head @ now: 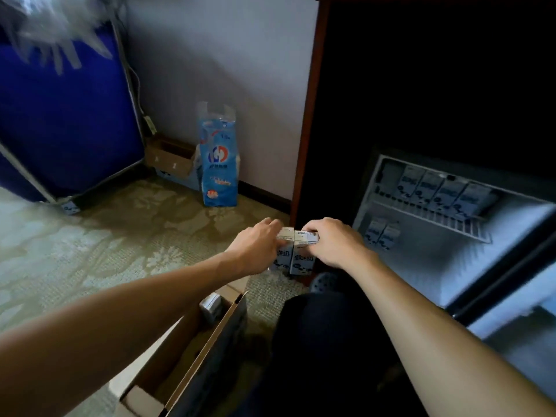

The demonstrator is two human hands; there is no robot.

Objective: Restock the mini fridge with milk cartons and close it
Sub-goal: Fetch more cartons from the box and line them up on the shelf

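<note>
A milk carton (282, 254) was gripped by the left hand (258, 245), the fingers curled round its upper part. A second carton (303, 257) was gripped by the right hand (334, 245), the fingers bent over its top edge. The two were held upright and side by side, touching each other, in front of the wooden cabinet edge (307, 115) and to the left of the open mini fridge (469, 254). They were kept low over the patterned carpet (90, 251); whether their bases rested on it could not be told.

Inside the fridge a row of four cartons (445, 191) was seen standing on the wire shelf (433, 219). A pair of cartons (382, 236) was set beneath the shelf, at the left of the lower compartment.

An open cardboard box (192, 353) was placed on the carpet near the person's dark-clad knee (325, 341), with one more carton (212, 305) lodged in its far end. Against the pale wall a blue printed packet (218, 164) was stood upright, with a small brown box (171, 158) just beside it on the left. A large blue bin (60, 115) was parked further left again
</note>
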